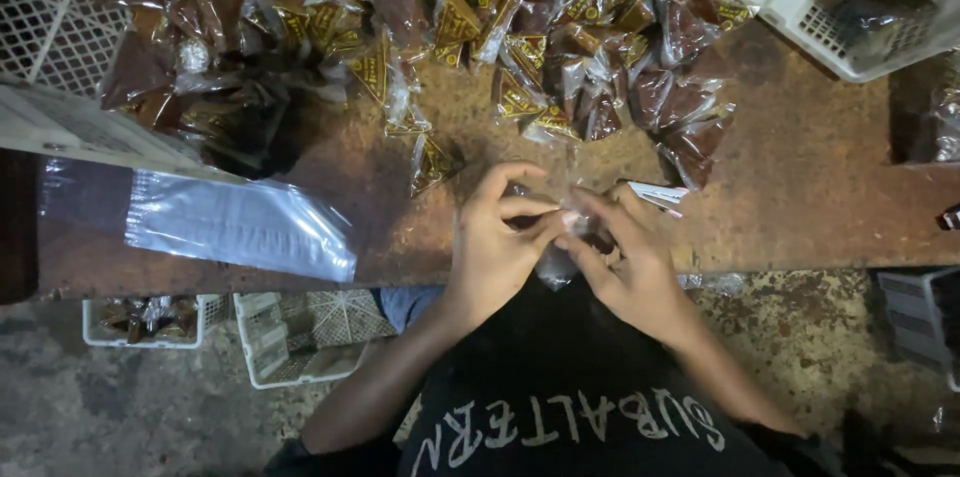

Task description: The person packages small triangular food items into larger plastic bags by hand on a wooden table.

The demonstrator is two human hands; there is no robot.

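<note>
My left hand (497,242) and my right hand (625,262) meet at the near edge of a worn brown table (790,207). Both pinch a small clear plastic bag (556,262) between fingertips; the bag hangs crumpled under the fingers and its contents are hidden. A heap of small sealed packets (560,37) with brown filling and yellow-brown triangular labels covers the far half of the table. One loose packet (432,162) lies just beyond my left hand. A small white slip (655,195) lies beside my right hand.
A stack of clear flat bags (240,227) lies at the left table edge. White lattice baskets stand at top left (50,17), top right (850,37) and on the floor below (300,337). A small floor tray (145,322) holds packets.
</note>
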